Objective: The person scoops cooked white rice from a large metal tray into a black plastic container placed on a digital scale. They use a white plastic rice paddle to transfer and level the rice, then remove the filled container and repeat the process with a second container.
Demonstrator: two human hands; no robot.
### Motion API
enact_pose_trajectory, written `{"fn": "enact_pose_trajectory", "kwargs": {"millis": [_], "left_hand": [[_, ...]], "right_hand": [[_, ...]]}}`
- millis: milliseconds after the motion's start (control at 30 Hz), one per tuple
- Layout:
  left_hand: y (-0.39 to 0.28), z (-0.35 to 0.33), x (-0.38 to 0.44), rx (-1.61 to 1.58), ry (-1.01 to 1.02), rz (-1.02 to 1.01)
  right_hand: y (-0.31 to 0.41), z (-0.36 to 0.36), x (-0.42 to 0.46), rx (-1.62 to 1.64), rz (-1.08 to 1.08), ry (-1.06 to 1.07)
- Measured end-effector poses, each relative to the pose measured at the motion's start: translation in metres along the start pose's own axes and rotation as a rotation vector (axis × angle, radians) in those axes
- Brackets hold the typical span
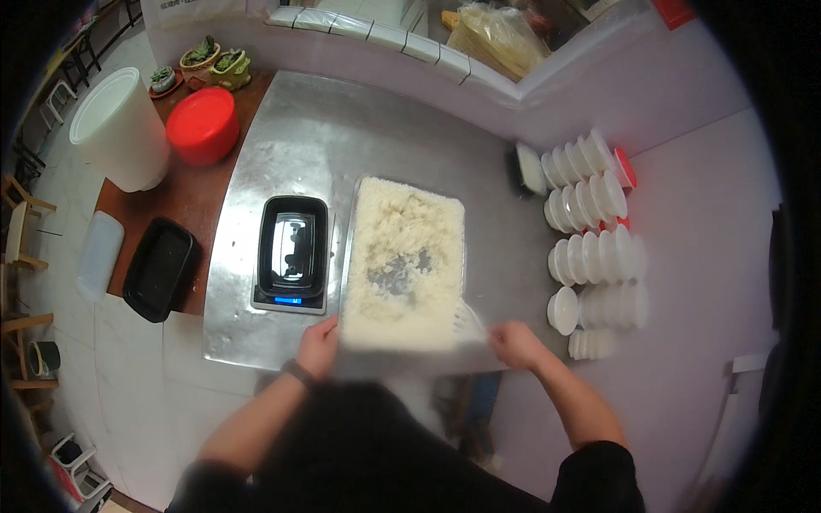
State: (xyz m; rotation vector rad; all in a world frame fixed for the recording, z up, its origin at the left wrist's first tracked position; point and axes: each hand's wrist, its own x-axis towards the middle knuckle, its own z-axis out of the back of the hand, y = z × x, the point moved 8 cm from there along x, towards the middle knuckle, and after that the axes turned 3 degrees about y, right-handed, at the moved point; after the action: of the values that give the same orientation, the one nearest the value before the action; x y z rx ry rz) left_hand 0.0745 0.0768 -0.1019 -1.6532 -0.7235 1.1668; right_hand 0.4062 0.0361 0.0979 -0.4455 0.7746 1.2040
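Note:
A rectangular metal tray (348, 256) spread with white, rice-like grains (410, 211) lies on the steel tabletop. Its bottom shows through a bare patch near the middle. My left hand (319, 346) is at the tray's near left corner, its fingers on the rim. In my right hand (516, 345) is the handle of a white pronged or slotted serving utensil (471, 322), blurred, its head against the grains at the near right corner. Left of the tray, a black plastic container (293, 247) sits on a digital kitchen scale (288, 305) with a lit display.
Stacked white bowls (584, 256) line the right wall. On the brown board at left are a white bucket (122, 134), a red round tub (203, 126), another black container (159, 269), a translucent lid (101, 255) and potted succulents (215, 67). A tiled ledge (385, 42) bounds the back.

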Motion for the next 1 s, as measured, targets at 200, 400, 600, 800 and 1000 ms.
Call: {"fn": "enact_pose_trajectory", "kwargs": {"millis": [200,400,600,800,1000], "left_hand": [[-0.027,0.003,0.001,0.126,0.047,-0.046],[-0.047,-0.002,-0.006,0.052,0.093,0.009],[-0.051,0.005,-0.009,0.157,0.011,-0.099],[0.023,0.008,0.012,0.222,-0.063,-0.084],[0.041,0.001,0.019,0.199,-0.014,-0.075]], "right_hand": [[-0.030,-0.027,-0.007,0.708,-0.123,0.032],[0.023,-0.049,0.020,0.699,0.028,-0.222],[0.079,0.002,-0.008,-0.138,0.243,-0.570],[0.063,0.071,-0.003,-0.473,0.176,-0.479],[0.072,-0.016,0.065,-0.311,0.169,-0.305]]}}
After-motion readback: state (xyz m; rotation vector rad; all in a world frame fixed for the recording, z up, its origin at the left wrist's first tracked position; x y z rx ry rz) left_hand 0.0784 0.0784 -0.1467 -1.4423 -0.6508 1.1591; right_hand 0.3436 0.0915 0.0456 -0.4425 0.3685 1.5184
